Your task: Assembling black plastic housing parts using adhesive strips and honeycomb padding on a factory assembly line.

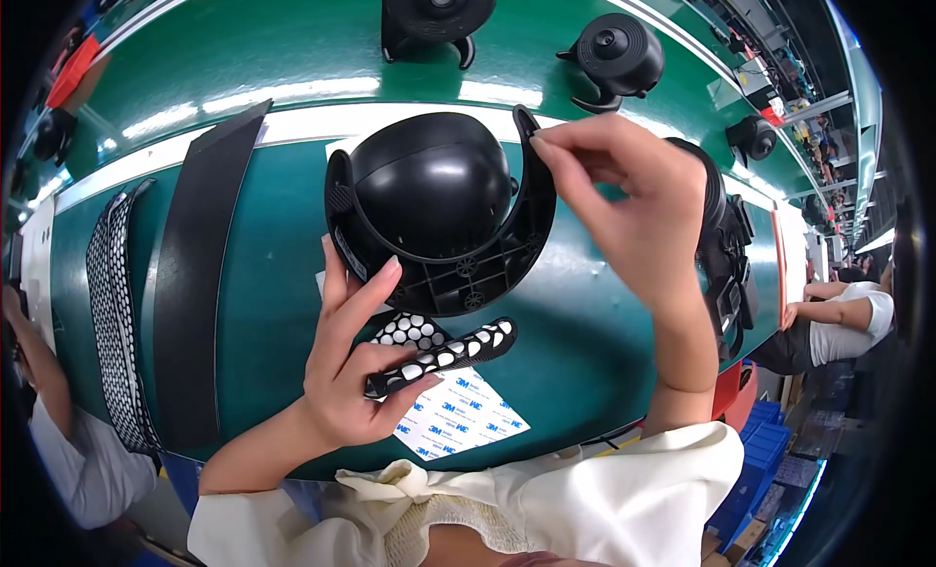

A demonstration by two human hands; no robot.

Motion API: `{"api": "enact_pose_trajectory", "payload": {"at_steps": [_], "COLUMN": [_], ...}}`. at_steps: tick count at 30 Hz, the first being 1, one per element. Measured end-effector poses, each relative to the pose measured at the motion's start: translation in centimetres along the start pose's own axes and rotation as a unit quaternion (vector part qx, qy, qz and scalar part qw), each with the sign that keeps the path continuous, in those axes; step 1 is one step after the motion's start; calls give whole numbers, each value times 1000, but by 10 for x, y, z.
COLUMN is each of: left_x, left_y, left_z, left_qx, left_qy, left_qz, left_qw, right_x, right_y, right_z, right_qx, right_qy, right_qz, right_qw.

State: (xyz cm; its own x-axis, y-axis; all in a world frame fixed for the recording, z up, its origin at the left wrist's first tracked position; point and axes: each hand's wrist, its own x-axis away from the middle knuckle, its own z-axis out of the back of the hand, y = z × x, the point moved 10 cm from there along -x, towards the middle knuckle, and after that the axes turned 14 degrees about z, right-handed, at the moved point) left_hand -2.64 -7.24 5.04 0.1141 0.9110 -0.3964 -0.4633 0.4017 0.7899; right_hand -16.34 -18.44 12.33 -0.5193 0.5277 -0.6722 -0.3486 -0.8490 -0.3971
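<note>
White sleeves sit closest, at the near edge of the green worktop (585, 343). Above them, the left hand (356, 357) has its grip closed around a strip of black sheet with white dots (444, 352), pinned under the thumb. Its fingers also touch the bottom rim of a black round camera (434, 201) that is held up over the middle of the worktop. The right hand (634, 201) pinches the top of the camera's curved arm with thumb and finger pressed together. A white backing sheet (458, 416) lies under the left hand. More black cameras (614, 55) stand along the far edge.
</note>
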Motion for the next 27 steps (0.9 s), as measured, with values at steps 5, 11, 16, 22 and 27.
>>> {"api": "enact_pose_trajectory", "payload": {"at_steps": [5,11,16,22,27], "left_x": [-6,-4,-3,-4,-3], "left_y": [4,5,5,5,3], "left_z": [2,5,3,2,4], "left_qx": [5,5,11,1,-9], "left_qy": [-3,6,6,8,9], "left_qz": [6,8,1,1,7], "left_qw": [1000,1000,1000,1000,1000], "right_x": [6,14,31,23,19], "right_y": [-32,38,60,56,50], "right_z": [-14,-9,-41,-46,-42], "right_qx": [232,-273,-440,-411,-407], "right_qy": [-84,-38,-42,-47,-33], "right_qz": [108,-171,-282,-221,-251], "right_qw": [963,946,852,883,878]}}
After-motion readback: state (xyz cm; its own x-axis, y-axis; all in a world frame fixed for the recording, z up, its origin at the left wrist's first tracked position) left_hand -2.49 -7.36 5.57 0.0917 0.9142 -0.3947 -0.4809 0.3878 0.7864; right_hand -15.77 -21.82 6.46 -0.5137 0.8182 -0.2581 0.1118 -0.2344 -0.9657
